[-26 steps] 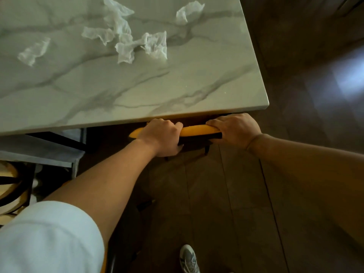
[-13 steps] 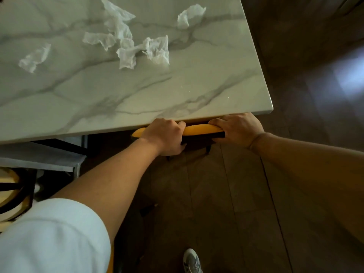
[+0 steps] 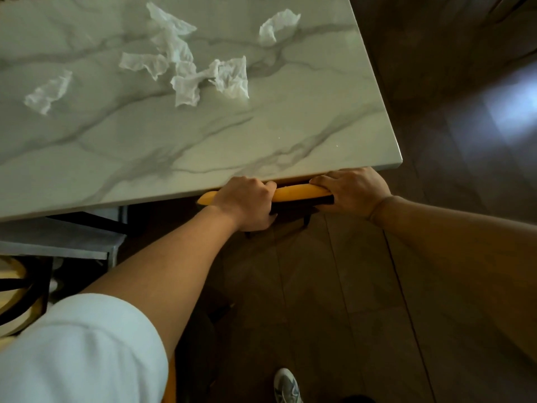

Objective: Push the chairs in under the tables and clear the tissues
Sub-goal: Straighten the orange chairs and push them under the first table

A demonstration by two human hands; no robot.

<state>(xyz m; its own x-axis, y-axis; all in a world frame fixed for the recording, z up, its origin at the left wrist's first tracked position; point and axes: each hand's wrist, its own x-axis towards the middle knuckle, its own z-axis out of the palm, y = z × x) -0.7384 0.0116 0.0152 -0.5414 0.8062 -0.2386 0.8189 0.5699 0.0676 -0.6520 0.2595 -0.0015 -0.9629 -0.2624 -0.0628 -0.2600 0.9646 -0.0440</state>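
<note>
- The marble-patterned table (image 3: 203,146) fills the upper left of the view; its near right corner points toward the dark floor.
- The dark wooden floor (image 3: 334,301) takes the lower and right part, with a pale patch of reflected light at the far right.
- A white sleeve (image 3: 78,350) covers the upper left arm in the lower left corner, and both bare forearms reach forward from there to the table edge.
- A grey lower surface (image 3: 58,242) shows under the table edge at the left, and below it a part of another light wooden seat with black frame (image 3: 17,292) is visible.
- The chair (image 3: 296,193) is almost fully under the table; only its yellow top rail and a bit of dark frame show just beside the near edge.
- The left hand (image 3: 247,205) is closed around the left part of this rail, fingers curled over the top.
- The right hand (image 3: 351,190) is closed around the right end of the rail, touching the table edge above it.
- The tissues (image 3: 186,68) lie crumpled on the far part of the table, most in one loose group, with one piece apart to the left (image 3: 48,91) and one apart to the right (image 3: 277,26).
- A grey shoe (image 3: 286,386) stands on the floor at the bottom edge.
</note>
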